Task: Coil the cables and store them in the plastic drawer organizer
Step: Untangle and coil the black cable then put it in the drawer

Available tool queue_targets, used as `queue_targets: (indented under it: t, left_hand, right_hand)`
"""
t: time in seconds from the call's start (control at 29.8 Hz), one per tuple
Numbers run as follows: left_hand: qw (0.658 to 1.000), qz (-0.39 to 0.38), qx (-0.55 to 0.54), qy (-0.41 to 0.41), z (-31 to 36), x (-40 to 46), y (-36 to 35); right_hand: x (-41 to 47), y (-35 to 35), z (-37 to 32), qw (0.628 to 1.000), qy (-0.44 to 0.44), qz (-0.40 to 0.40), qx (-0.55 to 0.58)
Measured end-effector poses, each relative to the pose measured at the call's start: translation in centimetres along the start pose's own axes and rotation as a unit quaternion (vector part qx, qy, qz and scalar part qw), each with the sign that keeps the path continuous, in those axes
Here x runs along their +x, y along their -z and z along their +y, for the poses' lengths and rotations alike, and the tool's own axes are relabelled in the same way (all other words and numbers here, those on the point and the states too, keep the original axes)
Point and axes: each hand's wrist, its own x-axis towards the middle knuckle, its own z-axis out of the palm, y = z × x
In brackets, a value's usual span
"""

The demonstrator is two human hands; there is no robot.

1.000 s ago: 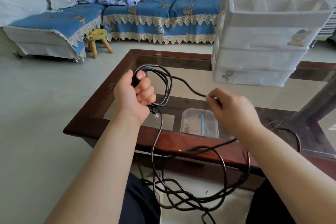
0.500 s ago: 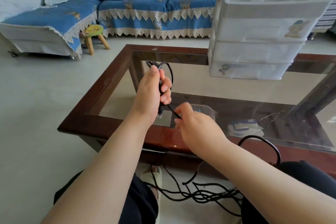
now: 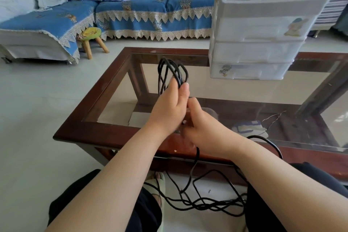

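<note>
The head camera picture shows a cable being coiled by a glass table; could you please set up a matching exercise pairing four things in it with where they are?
Things:
1. coiled loops of black cable
2. loose black cable
3. plastic drawer organizer
4. small wooden stool

Places:
A. on the floor beside the blue-covered sofa
B. standing on the glass table, far right
C. held up in the left hand
D. trailing on the floor between the person's legs

Pairs: 1-C, 2-D, 3-B, 4-A
</note>
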Motion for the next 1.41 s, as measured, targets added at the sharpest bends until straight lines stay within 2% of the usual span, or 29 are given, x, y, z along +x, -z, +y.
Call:
queue_targets:
  t: [0.1,0.2,0.34,0.4,0.47,0.54,0.6,0.7,0.77,0.84,0.87,0.94,1.01,1.11,1.17,1.24,1.31,1.41]
  left_hand:
    - [0.986,-0.050,0.158,-0.004,-0.1,0.1,-0.2]
    - [0.963,-0.100,0.249,0.004,-0.3,0.3,-0.3]
    - [0.957,-0.109,0.267,0.014,-0.7,0.1,-0.6]
    - [0.964,-0.104,0.244,0.021,-0.8,0.0,-0.4]
    - [0.970,-0.111,0.213,0.037,-0.8,0.0,0.0]
    - [0.975,-0.145,0.146,0.080,-0.7,0.2,0.5]
    - [0.965,-0.207,-0.004,0.163,-0.7,0.3,1.0]
    - [0.871,-0.310,-0.267,0.273,-0.8,0.1,1.9]
    - [0.811,-0.345,-0.371,0.291,-0.8,-0.1,2.2]
    - [0.773,-0.343,-0.441,0.300,-0.6,-0.2,2.4]
    - [0.764,-0.335,-0.462,0.300,-0.4,-0.3,2.4]
    - [0.757,-0.311,-0.494,0.292,-0.3,-0.3,2.5]
    - [0.752,-0.279,-0.526,0.283,-0.6,-0.2,2.8]
    - [0.745,-0.251,-0.560,0.261,-1.2,0.0,3.6]
    - [0.744,-0.262,-0.567,0.235,-1.5,0.1,4.0]
    - [0.758,-0.263,-0.556,0.216,-1.6,0.2,4.1]
    - [0.780,-0.245,-0.535,0.216,-1.2,0.2,3.7]
    - [0.793,-0.210,-0.517,0.244,-0.3,0.2,2.7]
  right_hand:
    - [-0.1,-0.1,0.2,0.999,-0.032,0.006,0.020]
    - [-0.1,0.1,0.6,0.997,-0.071,0.003,0.026]
    - [-0.2,1.2,0.8,0.988,-0.132,-0.078,-0.004]
    - [-0.2,2.1,1.0,0.979,-0.140,-0.135,-0.067]
    - [-0.3,2.9,1.3,0.972,-0.129,-0.190,-0.053]
    - [-0.3,3.5,1.5,0.979,-0.103,-0.177,0.010]
    - [-0.1,3.8,1.8,0.996,-0.065,-0.061,0.020]
    - [0.6,4.0,2.4,0.994,-0.035,0.099,-0.032]
    - [0.9,3.9,2.9,0.986,-0.038,0.146,-0.076]
    - [1.2,4.0,3.0,0.980,-0.051,0.162,-0.100]
    - [1.4,4.1,3.1,0.985,-0.060,0.140,-0.082]
    - [1.7,4.3,3.7,0.997,-0.056,0.015,0.044]
    - [1.6,3.9,4.2,0.976,-0.074,-0.094,0.180]
    - [1.5,2.7,4.8,0.933,-0.119,-0.082,0.329]
    - [1.5,2.0,4.5,0.869,-0.102,-0.074,0.478]
    - [1.1,2.3,3.5,0.813,-0.093,-0.064,0.571]
    - [0.8,2.6,2.8,0.794,-0.086,-0.037,0.601]
    - [0.6,2.8,1.9,0.786,-0.079,0.003,0.613]
